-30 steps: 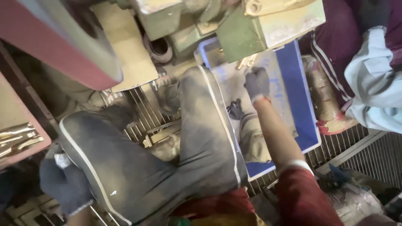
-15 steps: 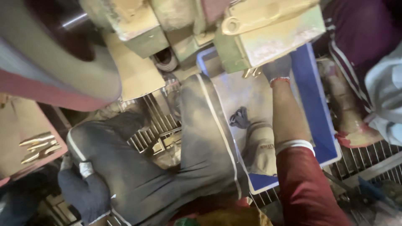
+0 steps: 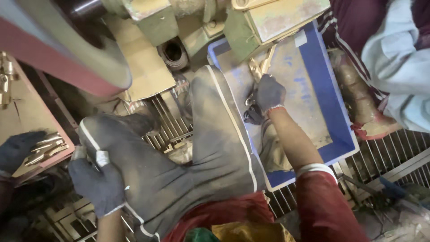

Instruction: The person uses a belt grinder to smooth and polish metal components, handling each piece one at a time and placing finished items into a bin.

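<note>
While R hand (image 3: 270, 93) is clamped on brass pliers (image 3: 259, 71) over the blue tray (image 3: 332, 107), I see L hand (image 3: 99, 183) closed on small white piece (image 3: 102, 157) near knee.

Taking the blue tray (image 3: 333, 112) as the landmark, there is one such tray in view. Two gloved hands belong to the person: the right hand (image 3: 268, 93) over the tray's near-left part, gripping one pair of brass-coloured pliers (image 3: 260, 69), and the left hand (image 3: 96, 181) far to the tray's left, beyond both knees. A third gloved hand (image 3: 15, 150), someone else's, shows further left still, at the frame edge. Beside it lies one cluster of brass pieces (image 3: 45, 150); about four can be made out, the exact number unclear.
</note>
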